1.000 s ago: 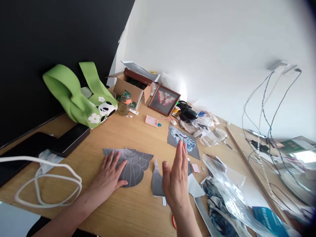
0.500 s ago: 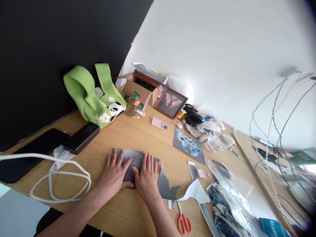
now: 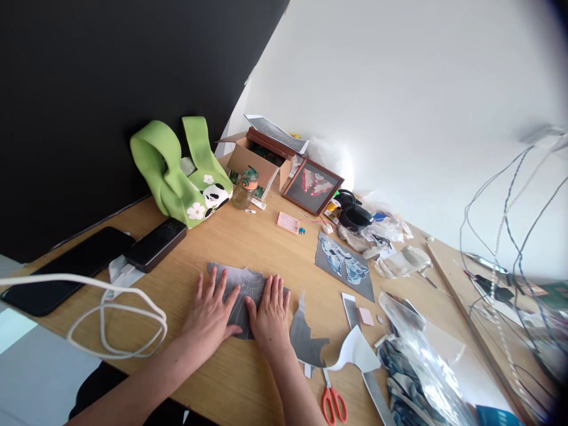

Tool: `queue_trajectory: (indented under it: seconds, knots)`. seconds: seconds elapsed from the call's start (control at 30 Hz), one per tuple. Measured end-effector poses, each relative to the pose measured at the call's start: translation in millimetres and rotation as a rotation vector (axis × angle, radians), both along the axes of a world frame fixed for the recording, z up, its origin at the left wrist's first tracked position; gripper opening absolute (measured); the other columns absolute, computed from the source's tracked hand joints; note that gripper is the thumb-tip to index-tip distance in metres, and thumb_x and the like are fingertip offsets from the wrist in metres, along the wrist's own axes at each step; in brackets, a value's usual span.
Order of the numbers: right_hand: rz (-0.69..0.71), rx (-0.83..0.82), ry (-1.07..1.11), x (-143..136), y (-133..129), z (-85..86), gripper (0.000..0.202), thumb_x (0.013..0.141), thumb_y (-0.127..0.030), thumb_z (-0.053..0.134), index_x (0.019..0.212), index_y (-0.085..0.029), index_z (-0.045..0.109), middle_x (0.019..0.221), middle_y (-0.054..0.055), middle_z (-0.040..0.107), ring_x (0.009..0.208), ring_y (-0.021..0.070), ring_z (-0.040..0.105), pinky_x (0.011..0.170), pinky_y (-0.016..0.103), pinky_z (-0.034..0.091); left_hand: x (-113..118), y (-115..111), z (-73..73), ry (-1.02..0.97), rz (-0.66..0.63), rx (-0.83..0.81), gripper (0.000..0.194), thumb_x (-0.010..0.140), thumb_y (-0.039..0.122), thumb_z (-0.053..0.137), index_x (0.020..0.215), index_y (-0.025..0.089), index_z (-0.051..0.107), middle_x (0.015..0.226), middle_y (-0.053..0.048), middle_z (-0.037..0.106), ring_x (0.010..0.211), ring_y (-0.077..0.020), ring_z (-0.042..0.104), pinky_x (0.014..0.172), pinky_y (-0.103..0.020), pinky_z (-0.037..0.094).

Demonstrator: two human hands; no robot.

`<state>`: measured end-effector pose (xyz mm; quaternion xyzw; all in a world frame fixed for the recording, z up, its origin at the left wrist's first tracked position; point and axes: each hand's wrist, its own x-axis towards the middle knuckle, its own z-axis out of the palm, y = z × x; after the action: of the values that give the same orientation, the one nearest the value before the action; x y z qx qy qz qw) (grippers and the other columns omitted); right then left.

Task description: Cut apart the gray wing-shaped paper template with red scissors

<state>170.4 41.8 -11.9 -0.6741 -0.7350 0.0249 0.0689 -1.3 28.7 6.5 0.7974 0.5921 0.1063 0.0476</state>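
Grey paper (image 3: 251, 285), white-lined, lies flat on the worktop (image 3: 239, 242), right under both palms, long axis running across from left to right! Left hand (image 3: 215, 310) presses its left side, grip spread; right hand (image 3: 271, 319) covers the other, fingers together, pinching nothing. Neither's nearer: both touch. Lettering? None legible, not on the teal packet (image 3: 496, 416) or black device (image 3: 155, 245).

Scissors (image 3: 333, 406) (plus offcuts (image 3: 305, 341)) suggest a craft desk (image 3: 231, 239).
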Motion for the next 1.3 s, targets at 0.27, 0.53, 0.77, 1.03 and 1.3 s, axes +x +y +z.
queue_trajectory:
  seconds: [0.27, 0.53, 0.77, 1.03, 1.3]
  knots:
    - [0.055, -0.055, -0.015, -5.9, -6.2, 4.2, 0.083, 0.095, -0.064, 0.03, 0.151, -0.003, 0.027, 0.158, 0.021, 0.018, 0.148, 0.0343, 0.016, 0.117, 0.058, 0.015, -8.5, -10.0, 5.8, 0.049, -0.002, -0.082, 0.076, 0.068, 0.048, 0.079, 0.136, 0.023, 0.056, 0.15, -0.023, 0.041, 0.139, -0.0475, 0.031, 0.109, -0.066, 0.027]
    - [0.029, -0.126, -0.031, -7.7, -1.0, 4.2, 0.08, 0.094, -0.057, 0.04, 0.151, -0.003, 0.027, 0.158, 0.019, 0.018, 0.148, 0.0346, 0.018, 0.115, 0.06, 0.019, -16.4, -23.4, -7.4, -0.024, -0.02, -0.006, 0.069, 0.075, 0.048, 0.072, 0.137, 0.023, 0.054, 0.153, -0.02, 0.038, 0.143, -0.0432, 0.027, 0.11, -0.064, 0.03]
    - [0.02, -0.112, -0.011, -7.8, 0.6, 6.2, 0.079, 0.092, -0.055, 0.045, 0.15, -0.003, 0.03, 0.156, 0.021, 0.025, 0.147, 0.0355, 0.022, 0.113, 0.063, 0.021, -24.6, -33.7, -11.4, -0.053, -0.032, 0.041, 0.066, 0.076, 0.041, 0.074, 0.135, 0.017, 0.056, 0.151, -0.019, 0.041, 0.141, -0.0408, 0.032, 0.111, -0.058, 0.036]
    - [0.0, -0.083, 0.031, -10.1, 0.9, 11.5, 0.073, 0.093, -0.05, 0.048, 0.149, -0.005, 0.033, 0.157, 0.02, 0.026, 0.147, 0.0372, 0.02, 0.113, 0.063, 0.023, -30.2, -53.2, -15.8, -0.109, -0.132, 0.134, 0.059, 0.082, 0.035, 0.068, 0.136, 0.018, 0.052, 0.151, -0.013, 0.043, 0.143, -0.0346, 0.033, 0.108, -0.05, 0.045]
    - [0.141, 0.255, 0.149, 19.8, -20.1, 19.8, 0.043, 0.094, -0.039, 0.052, 0.129, -0.015, 0.055, 0.142, 0.018, 0.05, 0.136, 0.0343, 0.04, 0.105, 0.058, 0.04, -36.6, -51.8, -18.5, -0.185, -0.183, 0.251, 0.043, 0.093, 0.038, 0.053, 0.132, 0.02, 0.055, 0.148, -0.01, 0.048, 0.142, -0.0314, 0.034, 0.108, -0.049, 0.044]
